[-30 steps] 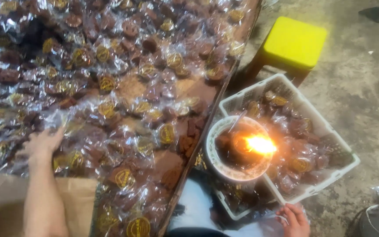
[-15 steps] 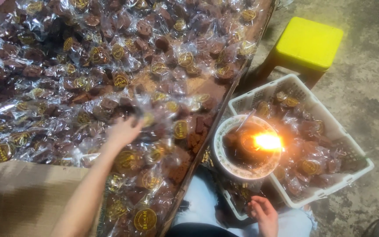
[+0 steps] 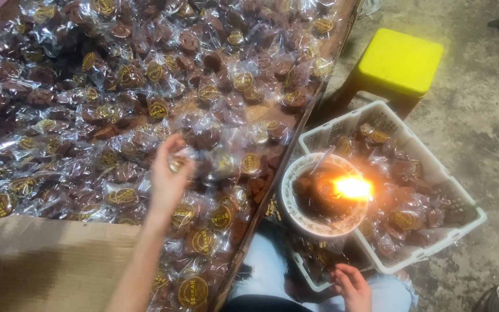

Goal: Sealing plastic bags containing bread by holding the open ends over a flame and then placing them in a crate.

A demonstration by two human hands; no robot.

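The left hand (image 3: 168, 173) reaches out over the tabletop (image 3: 295, 141), its fingers closed on a small wrapped cake (image 3: 178, 162) in clear film with a round gold sticker — the packet is lifted just above the heap, a little in from the tabletop's right edge and toward its near side. All around it lies a dense spread of wrapped brown cakes (image 3: 145, 86), each in crinkled transparent wrap, many showing the same gold sticker, covering the tabletop from the far edge down to the near one. At the near left corner a flat sheet of brown cardboard (image 3: 41, 266) lies over the cakes, and the left forearm passes just beside its right edge.

Off the tabletop's right edge, a white slatted plastic basket (image 3: 469, 222) sits low by the person's knees, partly filled with more wrapped cakes. On the basket's near left rim rests a round white bowl (image 3: 287, 196) holding a dark mass with a bright flame (image 3: 353, 188) burning in it — a thin stick leans on the bowl's far rim. The right hand (image 3: 353, 286) lies low, near the basket's near corner, fingers loosely curled; I cannot tell whether it holds anything. Beyond the basket stands a yellow stool (image 3: 399, 60) on the concrete floor (image 3: 486, 127).
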